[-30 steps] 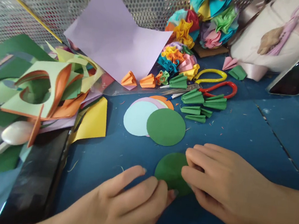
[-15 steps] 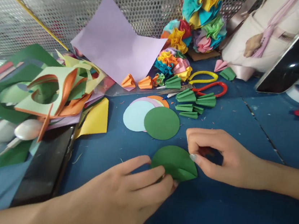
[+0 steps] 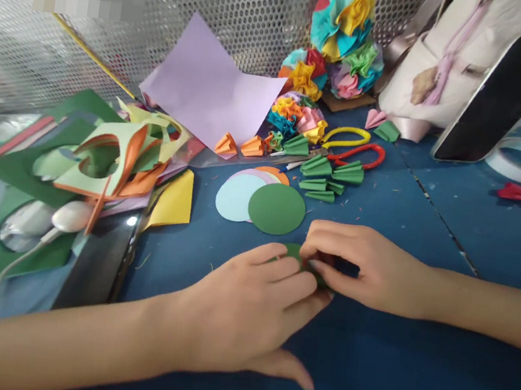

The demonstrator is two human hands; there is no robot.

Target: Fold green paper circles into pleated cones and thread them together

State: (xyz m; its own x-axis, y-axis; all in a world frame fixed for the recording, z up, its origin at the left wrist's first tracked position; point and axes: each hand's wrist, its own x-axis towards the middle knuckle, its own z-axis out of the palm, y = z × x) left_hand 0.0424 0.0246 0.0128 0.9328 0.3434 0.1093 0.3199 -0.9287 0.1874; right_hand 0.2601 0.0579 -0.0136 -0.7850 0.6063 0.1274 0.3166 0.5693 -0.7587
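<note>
Left hand [image 3: 247, 301] and right hand [image 3: 356, 267] pinch a green paper disc [image 3: 292, 253] between them, the disc mostly hidden by fingers. Just beyond: flat green disc [image 3: 276, 209] overlapping pale blue disc [image 3: 234, 197]. Folded green paper fans [image 3: 316, 167] lie farther on, near red-handled scissors [image 3: 358, 155], all on blue mat [image 3: 387, 362].

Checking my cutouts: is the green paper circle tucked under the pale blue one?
No, the green paper circle lies over the pale blue paper circle.
</note>
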